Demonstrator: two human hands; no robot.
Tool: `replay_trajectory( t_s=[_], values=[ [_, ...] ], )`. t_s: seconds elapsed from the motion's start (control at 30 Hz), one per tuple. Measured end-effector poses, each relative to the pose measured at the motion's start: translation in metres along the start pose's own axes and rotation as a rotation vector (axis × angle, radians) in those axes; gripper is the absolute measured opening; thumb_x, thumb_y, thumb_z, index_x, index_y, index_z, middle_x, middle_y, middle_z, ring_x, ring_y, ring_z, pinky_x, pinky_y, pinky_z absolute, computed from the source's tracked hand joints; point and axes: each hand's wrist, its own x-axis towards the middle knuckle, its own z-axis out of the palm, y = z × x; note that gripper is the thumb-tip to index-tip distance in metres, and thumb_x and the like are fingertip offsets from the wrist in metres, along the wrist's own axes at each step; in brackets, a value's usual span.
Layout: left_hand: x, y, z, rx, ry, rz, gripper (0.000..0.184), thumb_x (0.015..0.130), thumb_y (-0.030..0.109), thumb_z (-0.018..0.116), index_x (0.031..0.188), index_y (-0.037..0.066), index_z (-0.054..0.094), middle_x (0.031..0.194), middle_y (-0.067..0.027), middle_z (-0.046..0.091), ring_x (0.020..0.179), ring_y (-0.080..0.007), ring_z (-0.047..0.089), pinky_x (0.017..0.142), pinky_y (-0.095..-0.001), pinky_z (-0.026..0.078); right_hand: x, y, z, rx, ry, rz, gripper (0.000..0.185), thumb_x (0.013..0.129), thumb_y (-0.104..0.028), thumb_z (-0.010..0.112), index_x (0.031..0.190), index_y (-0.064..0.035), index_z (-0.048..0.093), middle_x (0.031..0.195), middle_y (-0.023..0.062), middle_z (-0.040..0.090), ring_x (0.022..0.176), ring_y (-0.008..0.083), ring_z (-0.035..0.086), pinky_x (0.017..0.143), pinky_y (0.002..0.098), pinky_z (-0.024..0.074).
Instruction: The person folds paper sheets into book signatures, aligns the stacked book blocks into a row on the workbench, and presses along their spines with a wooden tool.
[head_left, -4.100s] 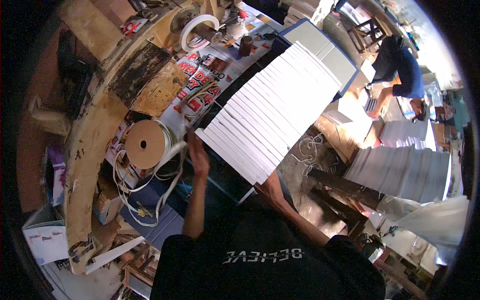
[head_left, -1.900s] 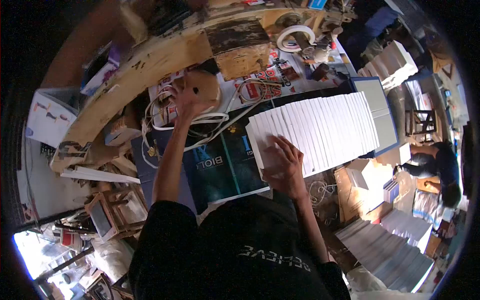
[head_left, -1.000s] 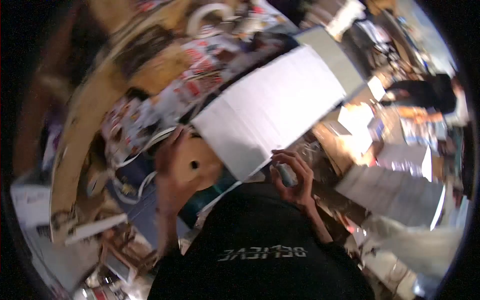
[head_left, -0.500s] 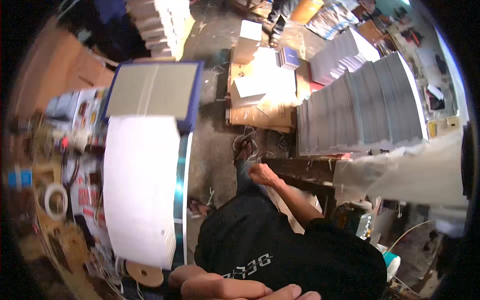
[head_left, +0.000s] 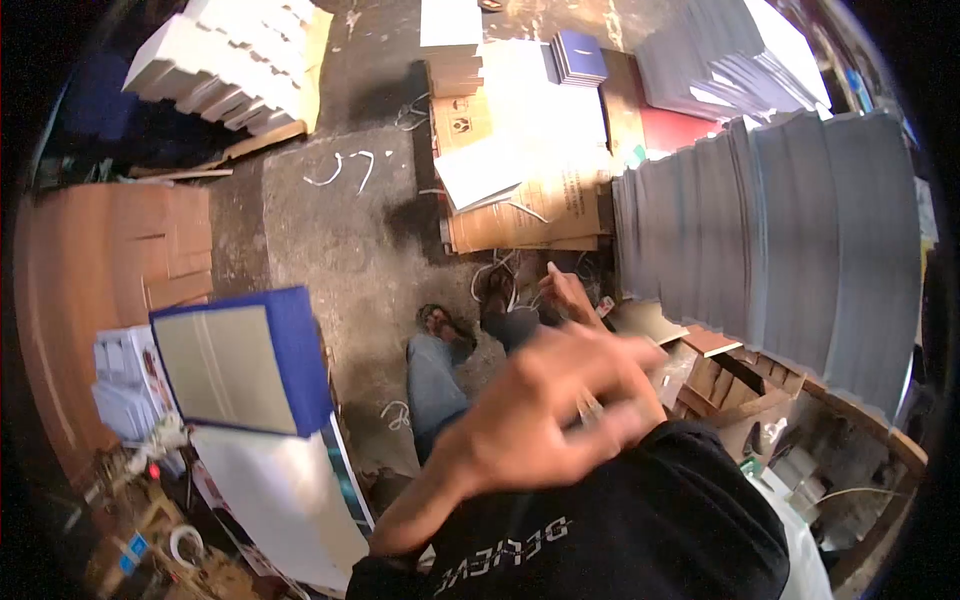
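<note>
My left hand point(head_left: 560, 410), blurred, is raised in front of my black shirt point(head_left: 600, 540). Its fingers are loosely bent, the thumb stands apart from them, and nothing shows in between. Beyond it, over the floor near the cardboard-covered pallet point(head_left: 520, 230), my right hand point(head_left: 568, 288) hangs with a digit stretched out and no object visible in it. My left hand partly hides the right forearm. Closest to the right hand is a tall row of stacked grey-edged sheets point(head_left: 770, 230). On the pallet are a small white paper stack point(head_left: 480, 178) and dark blue books point(head_left: 578, 58).
At left, a blue-edged board stack point(head_left: 235, 360) stands behind white sheets point(head_left: 275, 490). White stacks point(head_left: 230, 60) rise at upper left. Loose white straps point(head_left: 340, 170) lie on the concrete floor point(head_left: 330, 240). A wooden frame point(head_left: 760, 400) is at right.
My view has swung, and the white sheets and blue-edged boards now sit lower left. My left hand has risen from the bottom edge to in front of my chest. The right hand stays low.
</note>
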Motion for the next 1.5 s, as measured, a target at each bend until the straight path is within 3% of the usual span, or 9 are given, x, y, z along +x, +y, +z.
replay_trajectory(
  t_s=[0.17, 0.23, 0.33, 0.53, 0.6, 0.8, 0.93, 1.07, 1.5],
  values=[
    [-0.041, -0.316, -0.042, -0.003, 0.453, -0.681, 0.035, 0.098, 0.031, 0.059, 0.123, 0.006, 0.062, 0.111, -0.0074, 0.069, 0.101, -0.0149, 0.064, 0.088, -0.0274, 0.049, 0.152, 0.033, -0.005, 0.112, 0.196, 0.055, 0.081, 0.094, -0.070, 0.036, 0.119, 0.0024, 0.062, 0.108, 0.0166, 0.066, 0.098, 0.0251, 0.061, 0.086, 0.0394, 0.0467],
    [-0.051, -0.416, -0.070, -0.115, 0.647, -0.950, 0.070, 0.090, 0.066, 0.053, 0.127, 0.008, 0.061, 0.122, -0.0129, 0.064, 0.110, -0.0222, 0.060, 0.095, -0.0378, 0.047, 0.198, 0.021, -0.009, 0.090, 0.222, 0.074, 0.078, 0.096, -0.068, 0.035, 0.123, 0.0014, 0.059, 0.101, 0.0122, 0.066, 0.093, 0.0233, 0.060, 0.083, 0.0373, 0.0459],
    [-0.041, -0.530, -0.105, -0.143, 0.649, -1.048, 0.109, 0.078, 0.080, 0.053, 0.151, 0.003, 0.030, 0.151, -0.0227, 0.035, 0.140, -0.0360, 0.034, 0.112, -0.0520, 0.029, 0.295, 0.033, -0.018, 0.241, 0.186, 0.085, 0.075, 0.099, -0.060, 0.031, 0.134, 0.0027, 0.051, 0.123, 0.0198, 0.059, 0.113, 0.0308, 0.056, 0.099, 0.0435, 0.0419],
    [-0.014, -0.689, -0.108, -0.337, 0.634, -0.850, 0.107, 0.078, 0.083, 0.047, 0.156, 0.015, 0.019, 0.160, -0.0152, 0.020, 0.145, -0.0385, 0.022, 0.109, -0.0671, 0.019, 0.432, 0.076, -0.014, 0.436, 0.113, 0.030, 0.065, 0.100, -0.055, 0.032, 0.133, -0.0023, 0.052, 0.137, 0.0172, 0.051, 0.123, 0.0278, 0.047, 0.103, 0.0431, 0.0363],
    [-0.012, -0.720, -0.106, -0.496, 0.515, -0.682, 0.106, 0.077, 0.087, 0.041, 0.156, 0.020, 0.020, 0.161, -0.0122, 0.020, 0.144, -0.0382, 0.022, 0.108, -0.0701, 0.017, 0.467, 0.105, -0.010, 0.458, 0.084, -0.016, 0.058, 0.100, -0.054, 0.036, 0.127, -0.0077, 0.059, 0.129, 0.0112, 0.059, 0.111, 0.0226, 0.054, 0.092, 0.0383, 0.0432],
    [-0.011, -0.719, -0.098, -0.631, 0.461, -0.598, 0.119, 0.072, 0.097, 0.021, 0.157, 0.013, 0.018, 0.158, -0.0098, 0.028, 0.146, -0.0301, 0.021, 0.111, -0.0587, 0.024, 0.505, 0.129, -0.001, 0.215, -0.287, -0.240, 0.059, 0.104, -0.044, 0.032, 0.154, -0.0121, 0.025, 0.160, 0.0080, 0.026, 0.144, 0.0229, 0.026, 0.115, 0.0464, 0.0250],
    [-0.035, -0.839, -0.108, -0.713, 0.539, -0.464, 0.073, 0.099, 0.064, 0.027, 0.157, 0.025, 0.006, 0.145, -0.0103, 0.046, 0.127, -0.0262, 0.046, 0.101, -0.0462, 0.040, 0.484, 0.124, 0.008, 0.217, -0.226, -0.268, 0.058, 0.105, -0.039, 0.029, 0.155, -0.0098, 0.020, 0.162, 0.0092, 0.017, 0.147, 0.0234, 0.018, 0.119, 0.0460, 0.0187],
    [-0.047, -0.870, -0.134, -0.615, 0.657, -0.586, 0.063, 0.100, 0.057, 0.031, 0.147, 0.015, 0.036, 0.150, -0.0073, 0.040, 0.135, -0.0264, 0.039, 0.110, -0.0486, 0.033, 0.447, 0.133, 0.044, 0.385, -0.114, -0.085, 0.054, 0.103, -0.045, 0.031, 0.139, -0.0088, 0.046, 0.137, 0.0057, 0.053, 0.118, 0.0214, 0.051, 0.104, 0.0398, 0.0395],
    [0.006, -0.802, -0.201, -0.754, 0.554, -0.414, 0.069, 0.100, 0.049, 0.045, 0.152, 0.008, 0.027, 0.153, -0.0114, 0.035, 0.141, -0.0245, 0.031, 0.116, -0.0423, 0.023, 0.319, 0.182, 0.155, 1.091, 0.197, -0.332, 0.058, 0.100, -0.044, 0.042, 0.139, -0.0008, 0.046, 0.138, 0.0093, 0.053, 0.131, 0.0217, 0.044, 0.112, 0.0332, 0.0306]
  ],
)
